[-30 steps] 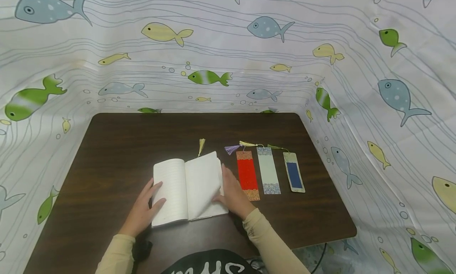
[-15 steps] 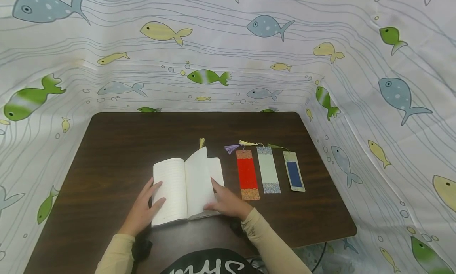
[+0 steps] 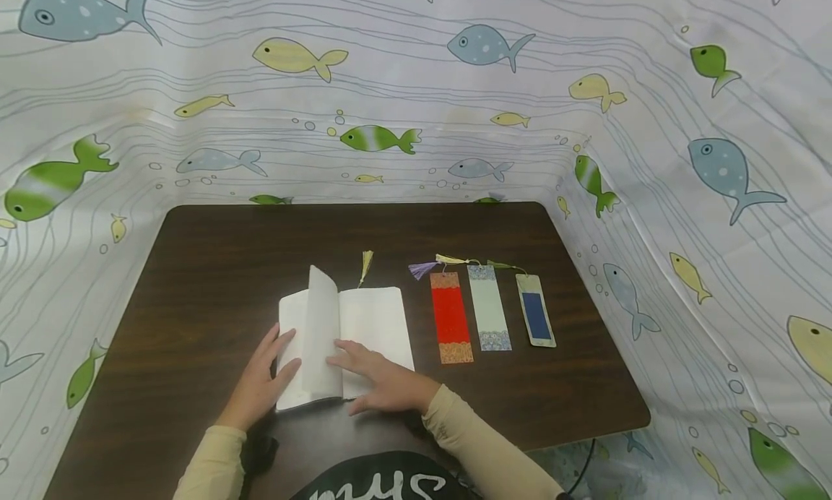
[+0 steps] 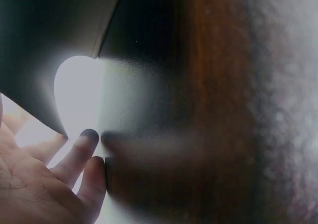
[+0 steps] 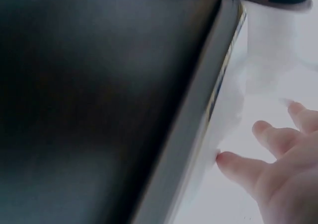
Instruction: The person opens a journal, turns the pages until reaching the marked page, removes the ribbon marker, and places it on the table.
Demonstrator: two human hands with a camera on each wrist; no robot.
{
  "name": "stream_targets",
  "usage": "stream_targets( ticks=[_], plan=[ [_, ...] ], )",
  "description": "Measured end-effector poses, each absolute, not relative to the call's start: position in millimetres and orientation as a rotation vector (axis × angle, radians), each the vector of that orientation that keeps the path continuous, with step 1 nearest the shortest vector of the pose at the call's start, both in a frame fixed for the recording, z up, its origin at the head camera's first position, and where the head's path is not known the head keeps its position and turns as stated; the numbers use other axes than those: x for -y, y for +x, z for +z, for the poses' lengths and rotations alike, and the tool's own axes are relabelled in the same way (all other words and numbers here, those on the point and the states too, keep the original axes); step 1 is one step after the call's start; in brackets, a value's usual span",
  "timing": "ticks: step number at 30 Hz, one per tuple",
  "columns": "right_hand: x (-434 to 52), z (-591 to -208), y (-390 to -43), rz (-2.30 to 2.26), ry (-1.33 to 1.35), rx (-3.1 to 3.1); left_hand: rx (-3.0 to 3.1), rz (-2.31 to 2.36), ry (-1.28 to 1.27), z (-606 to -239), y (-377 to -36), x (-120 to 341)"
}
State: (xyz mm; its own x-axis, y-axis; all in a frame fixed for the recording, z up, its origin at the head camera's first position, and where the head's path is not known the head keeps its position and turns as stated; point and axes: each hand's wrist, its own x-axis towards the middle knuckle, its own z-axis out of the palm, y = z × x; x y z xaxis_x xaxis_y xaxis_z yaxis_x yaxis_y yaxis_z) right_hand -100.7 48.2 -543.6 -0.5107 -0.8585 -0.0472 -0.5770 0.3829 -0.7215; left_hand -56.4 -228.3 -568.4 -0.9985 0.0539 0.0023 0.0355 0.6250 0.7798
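Note:
An open notebook (image 3: 377,316) lies on the dark wooden table, its left pages faintly ruled. One page (image 3: 321,334) stands raised near the spine, leaning over to the left side. My left hand (image 3: 260,381) rests at the left edge, thumb and forefinger on the paper; in the left wrist view, other fingertips (image 4: 89,137) meet the tabletop beside the dark cover. Fingers spread, my right hand (image 3: 386,381) reaches across the right page and touches the raised page with its fingertips. The right wrist view has the spread fingers (image 5: 243,169) over white paper, beside the page block (image 5: 179,144).
A yellow tassel (image 3: 366,267) sticks out beyond the notebook's top edge. Right of it lie three tasselled bookmarks: red (image 3: 451,316), pale green (image 3: 490,308) and blue-centred (image 3: 536,312). Fish-printed cloth (image 3: 403,88) surrounds the table (image 3: 214,269).
My right hand has moved left from the notebook's right edge to near the spine, sweeping a page over from right to left. The left hand has stayed in place.

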Motion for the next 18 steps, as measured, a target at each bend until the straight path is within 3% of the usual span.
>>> stream_targets(
  ticks=[6,18],
  plan=[
    [-41,-544,-94,-0.704,-1.338,-2.329,-2.772,1.432,0.099,-571,-56,231],
    [-35,-543,-88,-0.556,-1.330,-2.376,-2.539,1.606,-0.119,-564,-53,234]
  ],
)
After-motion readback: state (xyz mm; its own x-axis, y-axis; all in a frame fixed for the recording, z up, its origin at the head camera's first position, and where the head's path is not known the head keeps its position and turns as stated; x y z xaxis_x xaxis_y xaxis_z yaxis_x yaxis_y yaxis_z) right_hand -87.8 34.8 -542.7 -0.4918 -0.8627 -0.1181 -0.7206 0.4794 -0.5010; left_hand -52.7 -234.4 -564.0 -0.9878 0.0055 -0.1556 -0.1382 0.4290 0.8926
